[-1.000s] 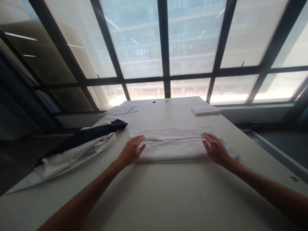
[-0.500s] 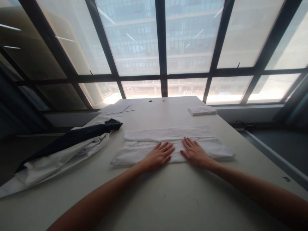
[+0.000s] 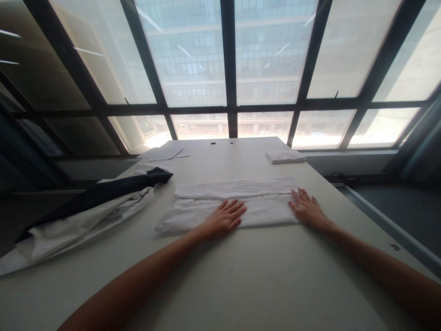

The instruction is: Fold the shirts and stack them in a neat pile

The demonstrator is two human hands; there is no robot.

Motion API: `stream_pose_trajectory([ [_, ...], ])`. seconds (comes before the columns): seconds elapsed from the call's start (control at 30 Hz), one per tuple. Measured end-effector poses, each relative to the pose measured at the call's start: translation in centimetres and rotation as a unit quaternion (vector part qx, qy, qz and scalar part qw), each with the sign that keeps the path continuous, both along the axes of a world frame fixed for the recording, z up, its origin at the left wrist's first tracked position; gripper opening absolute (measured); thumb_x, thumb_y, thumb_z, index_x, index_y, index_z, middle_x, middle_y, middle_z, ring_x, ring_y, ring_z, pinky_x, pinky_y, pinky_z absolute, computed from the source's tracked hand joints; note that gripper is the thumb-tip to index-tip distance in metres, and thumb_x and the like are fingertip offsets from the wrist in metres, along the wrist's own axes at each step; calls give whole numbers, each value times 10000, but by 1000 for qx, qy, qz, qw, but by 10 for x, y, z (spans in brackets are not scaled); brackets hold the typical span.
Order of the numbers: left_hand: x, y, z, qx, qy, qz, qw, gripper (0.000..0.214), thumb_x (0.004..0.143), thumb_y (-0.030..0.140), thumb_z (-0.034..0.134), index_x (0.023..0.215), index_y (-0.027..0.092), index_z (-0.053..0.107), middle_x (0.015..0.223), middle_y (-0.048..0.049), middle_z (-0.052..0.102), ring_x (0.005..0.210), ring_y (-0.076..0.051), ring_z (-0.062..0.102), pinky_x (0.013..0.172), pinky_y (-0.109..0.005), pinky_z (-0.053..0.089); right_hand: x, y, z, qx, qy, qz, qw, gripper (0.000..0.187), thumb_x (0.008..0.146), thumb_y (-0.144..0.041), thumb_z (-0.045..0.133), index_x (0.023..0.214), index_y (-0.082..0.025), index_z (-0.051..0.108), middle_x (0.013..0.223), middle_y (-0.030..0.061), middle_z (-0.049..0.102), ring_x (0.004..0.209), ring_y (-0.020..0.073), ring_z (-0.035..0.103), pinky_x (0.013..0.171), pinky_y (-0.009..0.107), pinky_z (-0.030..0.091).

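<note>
A white folded garment (image 3: 262, 211) lies flat on the white table (image 3: 234, 285) in front of me, its upper strip turned over in a long fold. My left hand (image 3: 225, 218) rests palm down on its middle, fingers stretched. Near the right end of the cloth, my right hand (image 3: 308, 209) also lies flat with the fingers extended, hiding part of that end. Neither hand grips the fabric. The cloth looks like a shirt or similar piece, but its exact kind does not show.
Dark navy cloth (image 3: 113, 191) and loose white cloth (image 3: 86, 220) lie along the left table edge. Paper sheets (image 3: 165, 153) sit at the far left. A small folded white cloth (image 3: 285, 157) lies at the far right. Tall windows stand beyond the table.
My right hand has slid right across the garment, from its middle to its right end. My left hand stays on the middle. The view has shifted slightly.
</note>
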State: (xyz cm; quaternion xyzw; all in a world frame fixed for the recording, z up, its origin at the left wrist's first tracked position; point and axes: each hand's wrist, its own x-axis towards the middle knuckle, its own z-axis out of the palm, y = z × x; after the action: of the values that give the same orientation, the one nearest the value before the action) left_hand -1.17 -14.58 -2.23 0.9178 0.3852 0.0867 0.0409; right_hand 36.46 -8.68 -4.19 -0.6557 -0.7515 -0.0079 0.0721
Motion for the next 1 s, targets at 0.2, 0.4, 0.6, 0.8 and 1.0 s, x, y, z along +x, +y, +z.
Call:
stream_pose_trajectory([
  [0.2,0,-1,1,-2,1,-1,1000,550,1085,490,247,1605,312,233,1655,-20,220,1547,-230,119,1255,-450,38,12,4,-8,26,7,-16,999,650,1014,-455,247,1573,-130,314,1646,181,248,1525,318,188,1186,565,222],
  [0.4,-14,-7,4,-28,11,5,1000,575,1082,513,234,1615,305,182,1670,-12,155,1551,-235,78,1256,-436,37,16,7,-16,42,9,-9,999,634,1017,-449,242,1538,-118,384,1626,192,297,1507,321,246,1171,557,263],
  [0.6,-80,-28,18,-49,25,37,998,557,1075,535,258,1599,352,216,1675,2,123,1553,-245,60,1250,-463,4,21,9,-21,61,22,4,998,627,1004,-445,279,1510,-106,424,1604,213,332,1496,337,271,1161,577,284],
  [0.8,-168,-48,24,-69,9,87,994,579,1063,534,293,1598,313,262,1670,-13,197,1550,-257,107,1254,-448,37,24,10,-23,56,28,6,998,647,989,-470,292,1490,-96,459,1592,215,356,1483,360,296,1157,599,295],
  [1.0,-218,-46,15,-2,-173,273,946,571,990,575,397,1284,154,646,1293,-167,640,1210,-305,576,1073,-432,421,33,17,-32,85,40,22,995,656,978,-488,306,1452,-73,490,1557,250,390,1450,396,345,1137,600,329],
])
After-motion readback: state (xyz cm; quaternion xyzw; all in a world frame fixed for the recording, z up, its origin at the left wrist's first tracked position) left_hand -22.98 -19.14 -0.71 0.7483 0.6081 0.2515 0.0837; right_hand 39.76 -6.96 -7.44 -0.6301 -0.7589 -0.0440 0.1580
